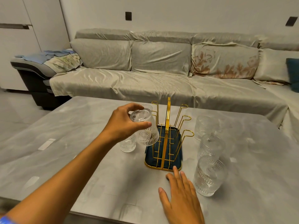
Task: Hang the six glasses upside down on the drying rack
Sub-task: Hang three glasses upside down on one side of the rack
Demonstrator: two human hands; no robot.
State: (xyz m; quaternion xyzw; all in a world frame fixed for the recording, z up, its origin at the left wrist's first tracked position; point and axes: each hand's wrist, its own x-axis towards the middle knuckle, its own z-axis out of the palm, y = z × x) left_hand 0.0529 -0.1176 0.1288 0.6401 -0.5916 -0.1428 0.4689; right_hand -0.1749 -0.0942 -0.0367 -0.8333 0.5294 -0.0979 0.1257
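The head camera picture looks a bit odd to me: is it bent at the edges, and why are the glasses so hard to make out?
Head view: wide-angle bending curves the table edge and sofa; the light is soft and warm, with faint shadows; the clear glasses on the right blend into the pale tabletop; the glass in the left hand looks sharp, not blurred.

- The left hand (123, 125) grips an upturned clear embossed glass (145, 128), tilted, over the left prongs of the gold wire drying rack (168, 135).
- The rack stands in a dark blue tray (149, 155) on a grey marbled table (80, 143).
- Another glass (127, 145) stands just left of the tray; three glasses (209, 175) stand to its right.
- The right hand (182, 198) lies flat with fingers spread, near the tray's front edge.
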